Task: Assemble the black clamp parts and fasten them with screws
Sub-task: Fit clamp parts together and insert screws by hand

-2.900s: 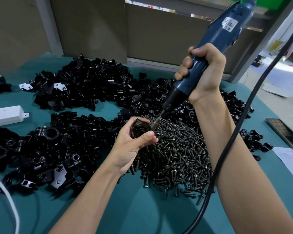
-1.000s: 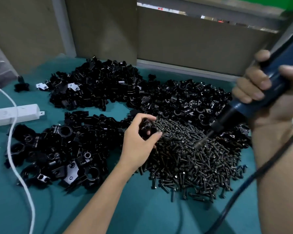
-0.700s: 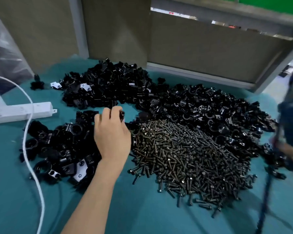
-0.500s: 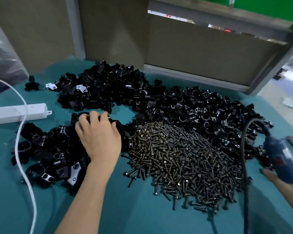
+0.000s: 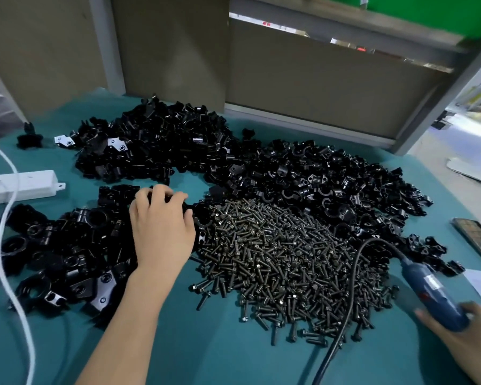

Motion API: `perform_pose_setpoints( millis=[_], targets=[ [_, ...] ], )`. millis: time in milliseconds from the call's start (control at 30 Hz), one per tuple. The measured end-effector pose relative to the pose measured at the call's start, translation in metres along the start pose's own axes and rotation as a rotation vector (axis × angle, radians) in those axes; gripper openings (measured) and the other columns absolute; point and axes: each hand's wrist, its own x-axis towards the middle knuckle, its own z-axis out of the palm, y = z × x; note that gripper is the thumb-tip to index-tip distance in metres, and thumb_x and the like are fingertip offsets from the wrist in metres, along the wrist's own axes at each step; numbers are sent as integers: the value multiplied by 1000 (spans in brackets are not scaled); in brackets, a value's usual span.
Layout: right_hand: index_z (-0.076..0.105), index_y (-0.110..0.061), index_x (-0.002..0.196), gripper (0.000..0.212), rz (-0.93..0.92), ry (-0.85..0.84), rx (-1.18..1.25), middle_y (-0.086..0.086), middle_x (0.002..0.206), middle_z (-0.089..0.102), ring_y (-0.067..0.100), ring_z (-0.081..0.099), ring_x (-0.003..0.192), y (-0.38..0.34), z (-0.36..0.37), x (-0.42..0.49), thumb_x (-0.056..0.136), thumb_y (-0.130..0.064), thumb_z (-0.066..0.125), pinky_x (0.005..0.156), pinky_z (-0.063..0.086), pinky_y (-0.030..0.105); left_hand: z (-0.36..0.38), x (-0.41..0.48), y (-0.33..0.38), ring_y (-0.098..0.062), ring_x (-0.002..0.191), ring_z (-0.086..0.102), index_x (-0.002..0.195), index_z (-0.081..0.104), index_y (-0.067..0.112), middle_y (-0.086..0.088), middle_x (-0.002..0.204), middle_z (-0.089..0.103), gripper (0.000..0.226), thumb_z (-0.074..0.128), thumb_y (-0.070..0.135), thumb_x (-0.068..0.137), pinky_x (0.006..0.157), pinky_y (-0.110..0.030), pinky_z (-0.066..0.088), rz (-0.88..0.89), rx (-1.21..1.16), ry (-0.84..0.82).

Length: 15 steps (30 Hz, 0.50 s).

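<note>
Head view: teal cloth table (image 5: 220,354), seen from above.
Left hand (image 5: 161,229): palm down, fingers bent over black clamp parts (image 5: 67,251) at the near-left heap's edge; whether it gripped one, I cannot tell.
Right hand (image 5: 467,337): blurred, low right, fingers wrapped round the smooth blue electric screwdriver (image 5: 433,295).
Clamp heaps: matte, angular and ring-shaped pieces, piled far, right and near left.
Screws (image 5: 283,254): dull metal, flanged heads, heaped centrally, just beside the left hand.
Cord (image 5: 353,273): glossy black, curving across the screws.
Power strip (image 5: 22,186): white plastic, far left.
</note>
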Motion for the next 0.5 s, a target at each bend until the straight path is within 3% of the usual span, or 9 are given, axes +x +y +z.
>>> perform_pose_setpoints(
  millis=[67, 167, 200, 267, 367, 500],
  targets=[
    [51, -21, 78, 65, 13, 29, -27, -1, 63, 55, 19, 55, 51, -24, -11, -13, 48, -76, 70, 47, 44, 30, 0, 1, -2, -36, 130, 35, 122, 71, 12, -11, 130, 57, 31, 64, 25, 95, 113, -50, 25, 45, -21, -19],
    [52, -19, 73, 51, -55, 49, -58, 0, 60, 55, 19, 54, 49, -39, -18, -24, 58, -53, 87, 46, 44, 31, -1, 2, -2, -33, 140, 24, 114, 75, 24, -6, 142, 51, 29, 66, 41, 93, 119, -50, 10, 104, -2, -102],
    [56, -16, 76, 51, -53, 49, -84, 5, 64, 59, 23, 56, 53, -42, -19, -25, 59, -54, 86, 50, 49, 36, 0, 2, -2, -31, 143, 20, 113, 75, 27, -4, 145, 49, 30, 67, 45, 91, 120, -50, 4, 121, 8, -135],
    [65, -6, 96, 73, -34, 41, -111, 19, 89, 67, 36, 61, 75, -45, -21, -28, 55, -65, 76, 73, 55, 51, 1, 1, 0, -29, 146, 17, 109, 76, 31, -1, 146, 49, 28, 70, 48, 88, 120, -50, -3, 140, 15, -165],
    [59, -4, 123, 97, 7, 70, -71, 30, 125, 58, 49, 55, 110, -58, -28, -37, 55, -72, 65, 99, 45, 62, 0, 1, 0, -27, 145, 20, 99, 77, 34, 3, 143, 52, 15, 72, 43, 88, 119, -49, -5, 126, 17, -173],
    [61, -8, 121, 73, -176, 215, 45, 26, 126, 55, 43, 46, 120, -102, -46, -50, 71, -61, 63, 104, 37, 61, 1, -4, 1, -26, 145, 21, 95, 74, 36, 4, 146, 48, 8, 70, 33, 90, 120, -52, -1, 71, 30, -187]
  ],
)
